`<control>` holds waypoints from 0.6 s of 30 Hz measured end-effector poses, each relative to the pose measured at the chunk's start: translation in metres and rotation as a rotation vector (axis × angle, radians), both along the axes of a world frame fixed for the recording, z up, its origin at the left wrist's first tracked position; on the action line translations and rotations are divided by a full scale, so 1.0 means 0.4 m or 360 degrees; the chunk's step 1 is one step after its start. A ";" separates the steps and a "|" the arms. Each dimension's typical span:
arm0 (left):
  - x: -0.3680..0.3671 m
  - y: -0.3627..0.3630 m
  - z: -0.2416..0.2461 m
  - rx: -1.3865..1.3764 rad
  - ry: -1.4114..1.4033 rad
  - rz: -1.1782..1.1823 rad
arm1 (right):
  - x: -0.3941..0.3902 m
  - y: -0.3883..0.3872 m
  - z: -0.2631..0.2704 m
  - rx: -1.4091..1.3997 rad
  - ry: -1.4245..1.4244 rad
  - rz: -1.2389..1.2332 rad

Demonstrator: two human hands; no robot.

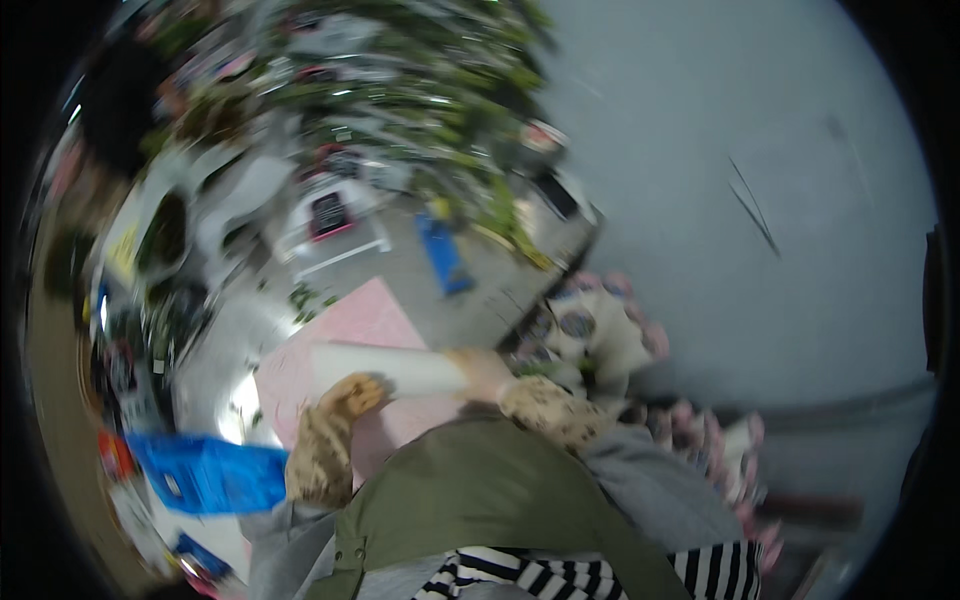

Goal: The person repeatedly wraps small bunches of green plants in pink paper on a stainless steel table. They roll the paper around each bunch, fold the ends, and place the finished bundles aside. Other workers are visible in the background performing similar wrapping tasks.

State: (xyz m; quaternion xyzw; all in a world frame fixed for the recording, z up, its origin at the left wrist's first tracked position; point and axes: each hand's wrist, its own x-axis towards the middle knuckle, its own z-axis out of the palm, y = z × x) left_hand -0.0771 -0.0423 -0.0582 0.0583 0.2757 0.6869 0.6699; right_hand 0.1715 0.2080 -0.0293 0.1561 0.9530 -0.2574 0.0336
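A white rolled sheet (397,369), likely paper, lies across a pink sheet (375,315) on the metal table before me. My right hand (480,373) is wrapped around the roll's right end. At its lower edge, my left hand (354,395) has bent fingers and is close to or touching the roll; blur hides whether it grips. Spotted beige sleeve covers reach both my wrists. The pink sheet extends under the roll and past my left forearm.
Wrapped green stems (420,97) cover the far table. A blue strip-shaped object (444,251) and a dark phone-like object (555,195) lie nearer. Blue plastic packaging (210,472) sits left. Pink-and-white wrapped bundles (600,330) stand beyond the right table edge. A person's dark head (120,105) is far left.
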 end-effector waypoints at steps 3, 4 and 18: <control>0.020 -0.042 -0.066 0.0324 -0.0314 -0.0361 | 0.029 0.049 0.018 0.0207 0.0076 -0.0024; 0.037 -0.076 -0.086 -0.0035 -0.0117 -0.0336 | 0.045 0.069 0.029 0.0217 0.0008 0.0031; 0.118 -0.127 -0.142 -0.1452 0.0725 0.0051 | 0.718 0.308 -0.202 0.0009 0.0571 -0.1074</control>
